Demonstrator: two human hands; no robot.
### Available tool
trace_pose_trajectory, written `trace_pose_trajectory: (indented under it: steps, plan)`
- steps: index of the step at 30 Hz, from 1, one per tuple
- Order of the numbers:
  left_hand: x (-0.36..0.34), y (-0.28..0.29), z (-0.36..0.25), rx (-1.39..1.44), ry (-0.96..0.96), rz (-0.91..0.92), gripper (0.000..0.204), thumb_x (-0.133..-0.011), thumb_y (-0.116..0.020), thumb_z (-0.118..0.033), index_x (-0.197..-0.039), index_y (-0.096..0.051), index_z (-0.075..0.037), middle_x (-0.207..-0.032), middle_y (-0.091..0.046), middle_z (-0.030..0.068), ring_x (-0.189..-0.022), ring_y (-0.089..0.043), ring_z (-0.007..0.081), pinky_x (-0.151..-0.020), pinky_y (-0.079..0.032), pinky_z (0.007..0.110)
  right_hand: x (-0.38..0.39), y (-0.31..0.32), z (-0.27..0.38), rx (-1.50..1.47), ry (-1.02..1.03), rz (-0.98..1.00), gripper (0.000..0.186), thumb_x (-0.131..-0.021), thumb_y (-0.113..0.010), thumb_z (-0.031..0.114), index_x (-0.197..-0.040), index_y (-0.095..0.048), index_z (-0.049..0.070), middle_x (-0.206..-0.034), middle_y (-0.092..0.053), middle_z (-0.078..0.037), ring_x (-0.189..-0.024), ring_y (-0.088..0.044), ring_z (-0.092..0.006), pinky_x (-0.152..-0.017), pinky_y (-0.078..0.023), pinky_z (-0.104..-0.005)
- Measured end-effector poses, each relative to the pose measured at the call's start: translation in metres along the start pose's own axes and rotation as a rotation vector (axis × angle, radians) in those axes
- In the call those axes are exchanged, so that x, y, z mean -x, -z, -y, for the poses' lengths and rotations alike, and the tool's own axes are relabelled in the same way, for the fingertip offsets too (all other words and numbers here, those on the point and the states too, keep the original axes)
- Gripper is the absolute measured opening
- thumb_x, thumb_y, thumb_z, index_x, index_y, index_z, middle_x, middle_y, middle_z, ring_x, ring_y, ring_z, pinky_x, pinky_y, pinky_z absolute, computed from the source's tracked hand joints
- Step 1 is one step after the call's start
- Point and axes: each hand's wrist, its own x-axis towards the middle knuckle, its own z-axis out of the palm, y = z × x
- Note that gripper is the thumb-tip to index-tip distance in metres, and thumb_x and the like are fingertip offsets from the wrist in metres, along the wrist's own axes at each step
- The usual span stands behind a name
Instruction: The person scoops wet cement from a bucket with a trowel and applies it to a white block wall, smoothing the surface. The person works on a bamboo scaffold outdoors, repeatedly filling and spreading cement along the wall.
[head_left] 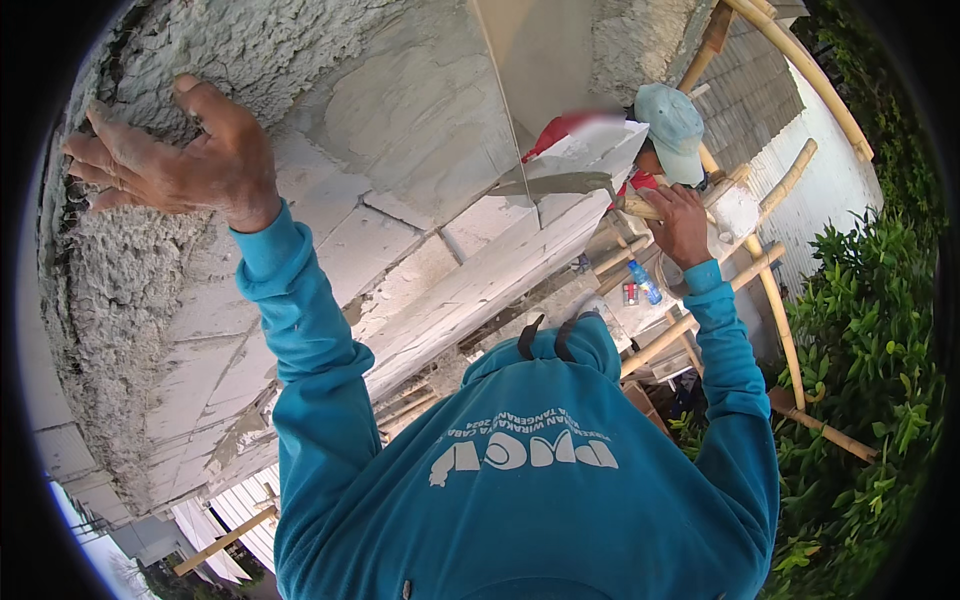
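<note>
My left hand (185, 160) is raised at the upper left with its fingers spread, holding nothing. It is over the rough grey mortar (130, 290) on the wall; whether it touches cannot be told. My right hand (682, 222) is closed around the pale handle of a trowel (565, 184). Wet grey mortar covers the trowel's blade, which lies close to the edge of the pale block wall (480, 225). A thin string (502, 95) runs down the wall and crosses near the blade. Smoother wet plaster (420, 130) coats the blocks between my hands.
Beyond my right hand a co-worker in a pale cap (668, 125) and red clothing is close to the wall. Bamboo scaffold poles (775, 320) cross at the right. A blue bottle (645, 283) and a small red pack (630, 293) are below. Green foliage (860, 400) fills the right side.
</note>
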Motion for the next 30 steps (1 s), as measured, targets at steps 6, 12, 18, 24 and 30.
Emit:
trace_pose_trajectory:
  steps: [6,12,18,24,30]
  plan:
    - [-0.004,0.006,-0.002,-0.023,-0.028,0.053,0.074,-0.081,-0.067,-0.035,-0.143,-0.047,0.001,-0.157,-0.03,0.0261,-0.149,-0.017,0.0443,-0.115,0.002,0.069,-0.102,-0.047,0.041,-0.026,0.417,-0.037,0.042,-0.071,-0.075,0.013,-0.112,-0.068,0.018,-0.101,-0.064,-0.002,-0.105,-0.055,-0.0224,-0.096,-0.039,-0.0424]
    - [-0.003,0.0,-0.007,-0.024,-0.019,0.053,0.075,-0.084,-0.063,-0.04,-0.143,-0.046,0.001,-0.157,-0.029,0.0268,-0.149,-0.017,0.046,-0.114,0.003,0.07,-0.119,-0.086,0.053,-0.051,0.352,-0.085,0.043,-0.067,-0.076,0.01,-0.109,-0.068,0.016,-0.105,-0.063,-0.003,-0.108,-0.055,-0.0236,-0.1,-0.037,-0.0445]
    - [0.001,-0.005,-0.002,-0.059,-0.069,0.038,0.078,-0.085,-0.061,-0.047,-0.145,-0.044,0.002,-0.156,-0.03,0.0272,-0.148,-0.018,0.0458,-0.114,0.0,0.071,-0.102,-0.075,0.04,-0.035,0.213,-0.179,0.037,-0.069,-0.072,0.006,-0.104,-0.066,0.017,-0.103,-0.061,-0.002,-0.105,-0.056,-0.023,-0.098,-0.037,-0.0456]
    - [-0.005,0.004,0.004,-0.08,-0.06,-0.036,0.073,-0.08,-0.064,-0.024,-0.144,-0.041,0.001,-0.156,-0.029,0.0247,-0.149,-0.017,0.0423,-0.116,-0.002,0.066,-0.023,-0.084,-0.01,0.073,-0.24,-0.28,0.039,-0.063,-0.08,0.013,-0.099,-0.066,0.012,-0.092,-0.064,-0.006,-0.089,-0.059,-0.0305,-0.078,-0.044,-0.0443]
    - [0.007,-0.005,-0.041,0.115,0.131,-0.144,0.072,-0.071,-0.068,-0.027,-0.136,-0.048,-0.002,-0.146,-0.039,0.0218,-0.141,-0.028,0.0408,-0.114,-0.009,0.067,0.15,-0.162,-0.09,-0.041,-0.645,-0.259,0.035,-0.089,-0.069,0.025,-0.116,-0.063,0.003,-0.095,-0.07,-0.015,-0.089,-0.066,-0.0351,-0.083,-0.053,-0.0451]
